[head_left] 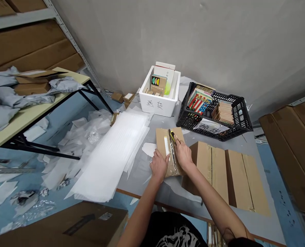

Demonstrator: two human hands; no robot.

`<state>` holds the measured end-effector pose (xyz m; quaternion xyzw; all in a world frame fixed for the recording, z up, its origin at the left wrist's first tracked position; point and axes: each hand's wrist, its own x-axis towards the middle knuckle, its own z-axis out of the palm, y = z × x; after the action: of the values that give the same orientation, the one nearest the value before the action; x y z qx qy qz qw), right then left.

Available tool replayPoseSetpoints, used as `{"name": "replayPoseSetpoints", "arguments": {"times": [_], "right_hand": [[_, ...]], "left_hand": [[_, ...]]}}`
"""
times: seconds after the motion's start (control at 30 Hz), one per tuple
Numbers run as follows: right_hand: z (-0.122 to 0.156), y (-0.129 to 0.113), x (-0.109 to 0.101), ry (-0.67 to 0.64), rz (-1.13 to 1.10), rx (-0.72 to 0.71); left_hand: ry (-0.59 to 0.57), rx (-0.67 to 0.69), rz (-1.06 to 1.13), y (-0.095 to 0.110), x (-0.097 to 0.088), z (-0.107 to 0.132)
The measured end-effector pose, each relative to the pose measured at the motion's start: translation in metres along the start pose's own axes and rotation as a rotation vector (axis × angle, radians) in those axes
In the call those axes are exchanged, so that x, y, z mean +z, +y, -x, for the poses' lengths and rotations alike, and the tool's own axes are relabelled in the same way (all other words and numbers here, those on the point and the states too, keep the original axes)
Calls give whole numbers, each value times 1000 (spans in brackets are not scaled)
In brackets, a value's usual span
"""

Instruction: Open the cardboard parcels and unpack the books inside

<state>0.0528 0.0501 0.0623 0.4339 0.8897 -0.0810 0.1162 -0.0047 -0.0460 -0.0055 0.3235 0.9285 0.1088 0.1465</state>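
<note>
Both hands are on a taped cardboard mailer — my left hand lies open, pressing it flat, my right hand closes around a yellow box cutter at its top edge — just in front of a black plastic crate of books.

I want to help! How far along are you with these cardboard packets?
Looks done: books sit in the white foam box and black plastic crate. In hand: the right hand grips a yellow utility knife on a taped cardboard packet, the left hand steadying it. Left: the cardboard packets beside it, still taped.
</note>
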Motion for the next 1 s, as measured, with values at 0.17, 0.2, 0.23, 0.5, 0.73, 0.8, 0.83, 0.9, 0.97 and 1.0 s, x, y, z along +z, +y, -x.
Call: {"name": "replayPoseSetpoints", "arguments": {"times": [0.17, 0.2, 0.23, 0.5, 0.73, 0.8, 0.83, 0.9, 0.97, 1.0], "right_hand": [[5, -8, -3, -51, -37, 49], [5, -10, -4, -59, -30, 52], [4, -11, -4, -59, -21, 52], [-4, -19, -8, -8, 56, 34], [9, -33, -19, -43, 118, 71], [13, -35, -19, -61, 124, 70], [15, -36, -19, -68, 129, 67], [20, -36, -15, -73, 144, 61], [30, -35, -12, -65, 167, 56], [36, -34, -11, -66, 179, 53]], "left_hand": [[-13, 12, 21, -2, 0, 0], [-16, 15, 27, -3, 0, 0], [-18, 16, 34, -3, -1, 0], [-3, 27, 58, -6, 2, -1], [7, 34, 73, -6, 5, -2], [11, 37, 79, -6, 6, -2], [13, 39, 82, -6, 6, -2], [17, 44, 84, -7, 7, -2], [22, 48, 89, -6, 6, -2], [25, 49, 91, -6, 6, -2]]}}
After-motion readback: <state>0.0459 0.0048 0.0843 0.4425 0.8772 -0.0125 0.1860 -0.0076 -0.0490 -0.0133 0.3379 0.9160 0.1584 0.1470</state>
